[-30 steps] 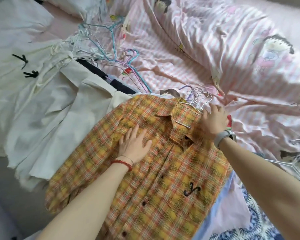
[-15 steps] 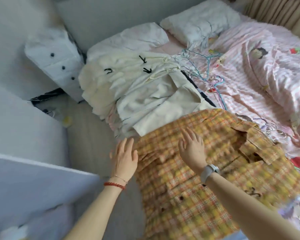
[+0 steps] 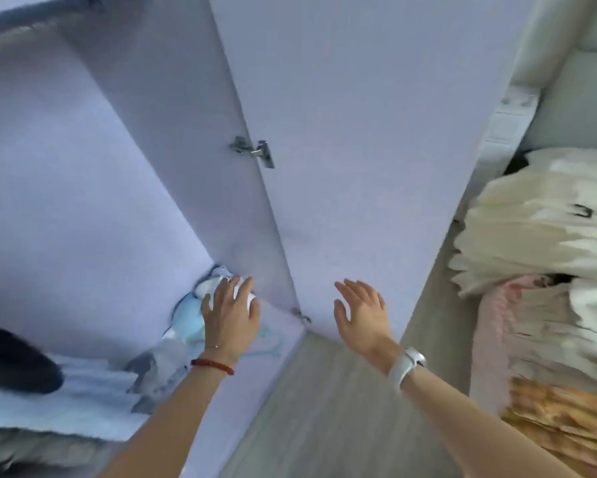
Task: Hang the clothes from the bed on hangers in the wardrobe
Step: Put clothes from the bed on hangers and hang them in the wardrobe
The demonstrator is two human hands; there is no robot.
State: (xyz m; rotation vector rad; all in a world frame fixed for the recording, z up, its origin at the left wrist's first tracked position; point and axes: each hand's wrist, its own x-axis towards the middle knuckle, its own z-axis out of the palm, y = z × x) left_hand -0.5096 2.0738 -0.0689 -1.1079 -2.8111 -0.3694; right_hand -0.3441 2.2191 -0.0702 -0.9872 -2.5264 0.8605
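Note:
I face the open wardrobe (image 3: 93, 188), with its door (image 3: 369, 139) swung out in front of me. My left hand (image 3: 231, 312) reaches into the bottom of the wardrobe with straight fingers, over a pile of light blue and white clothes (image 3: 190, 322); it holds nothing. My right hand (image 3: 362, 312) hovers in front of the door's lower edge, fingers spread and empty. At the right edge lie the cream clothes (image 3: 538, 222) on the bed and, below them, the orange plaid shirt (image 3: 566, 415).
A metal hinge (image 3: 254, 151) joins the door to the wardrobe side. A dark garment (image 3: 10, 360) and folded pale clothes (image 3: 83, 391) fill the wardrobe floor at the left. Grey wooden floor (image 3: 331, 408) runs between wardrobe and bed.
My view has swung left from the bed to the wardrobe. Both hands left the plaid shirt and now reach toward the wardrobe, empty.

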